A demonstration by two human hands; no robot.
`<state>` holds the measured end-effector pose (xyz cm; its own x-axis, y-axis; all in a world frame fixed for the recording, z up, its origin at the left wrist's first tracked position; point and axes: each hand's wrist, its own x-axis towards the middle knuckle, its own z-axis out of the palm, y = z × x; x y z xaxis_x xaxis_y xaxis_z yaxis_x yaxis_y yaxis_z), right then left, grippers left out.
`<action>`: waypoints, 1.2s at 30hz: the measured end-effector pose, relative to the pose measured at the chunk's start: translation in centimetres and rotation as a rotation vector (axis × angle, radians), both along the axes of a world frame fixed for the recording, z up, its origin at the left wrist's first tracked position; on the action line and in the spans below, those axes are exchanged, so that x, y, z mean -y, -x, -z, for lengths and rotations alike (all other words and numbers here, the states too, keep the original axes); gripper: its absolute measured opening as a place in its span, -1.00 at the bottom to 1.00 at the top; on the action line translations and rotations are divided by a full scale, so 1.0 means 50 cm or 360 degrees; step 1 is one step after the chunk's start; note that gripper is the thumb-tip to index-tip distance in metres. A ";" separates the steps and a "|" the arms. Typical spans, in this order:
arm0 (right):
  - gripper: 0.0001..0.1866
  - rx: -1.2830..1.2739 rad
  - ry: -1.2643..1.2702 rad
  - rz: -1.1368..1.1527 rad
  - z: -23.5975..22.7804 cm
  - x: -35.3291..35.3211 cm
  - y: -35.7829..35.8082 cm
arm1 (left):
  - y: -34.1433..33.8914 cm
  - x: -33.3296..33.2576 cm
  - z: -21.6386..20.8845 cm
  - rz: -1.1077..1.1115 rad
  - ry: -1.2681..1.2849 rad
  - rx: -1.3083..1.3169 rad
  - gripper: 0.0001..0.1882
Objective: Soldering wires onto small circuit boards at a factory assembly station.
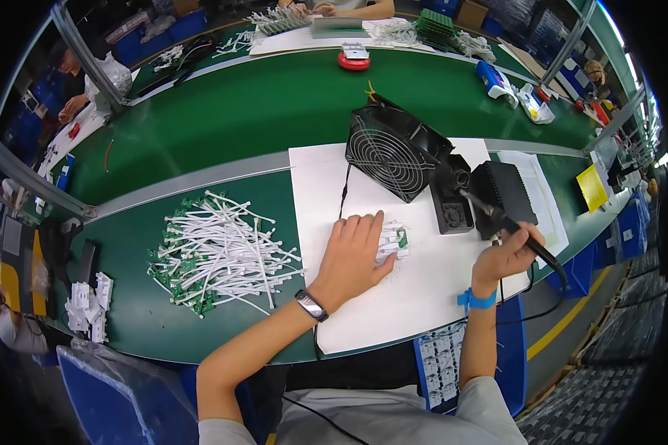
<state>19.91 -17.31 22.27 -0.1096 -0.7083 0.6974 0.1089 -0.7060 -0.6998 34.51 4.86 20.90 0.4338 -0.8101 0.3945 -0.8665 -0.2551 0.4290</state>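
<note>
On the white sheet point(334, 326), my left hand point(352, 259) lies nearly flat, fingers stretched forward and thumb out to the right. Small white plastic parts with a bit of green circuit board point(401, 237) show between its index finger and thumb; the palm hides the rest. My right hand point(506, 256) grips a black soldering iron point(506, 222), its tip angled up and left toward a black iron stand point(451, 200). To the left of the sheet lies a large heap of white cables with green circuit boards point(223, 256).
A black fan with a wire guard point(393, 152) stands behind my left hand. Beside the stand is a black box point(501, 196), with papers point(538, 193) to its right. White plastic parts point(89, 308) lie at the far left. Another person's hands point(323, 9) are across the green bench.
</note>
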 end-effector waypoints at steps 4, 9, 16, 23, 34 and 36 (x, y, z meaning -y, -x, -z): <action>-0.76 -0.0028 0.0132 -0.0149 0.039 -0.035 0.011 | 0.013 -0.018 0.003 0.0002 -0.0055 -0.0023 -0.28; -0.93 -0.0261 -0.0036 -0.0468 0.061 -0.056 0.021 | 0.023 -0.017 0.014 0.0113 -0.0022 0.0100 -0.38; -0.94 -0.0351 -0.0035 -0.0628 0.056 -0.073 0.016 | 0.026 -0.005 0.018 0.0285 -0.0093 0.0005 -0.38; -0.93 -0.0581 -0.0015 -0.0737 0.050 -0.082 0.016 | 0.026 -0.010 0.001 0.0266 -0.0159 -0.0113 -0.36; -0.89 -0.0523 0.0045 -0.0819 0.055 -0.076 0.006 | 0.024 -0.010 0.001 0.0261 -0.0161 -0.0144 -0.41; -0.88 -0.0537 0.0064 -0.0824 0.056 -0.074 0.007 | 0.023 -0.010 0.001 0.0260 -0.0160 -0.0140 -0.40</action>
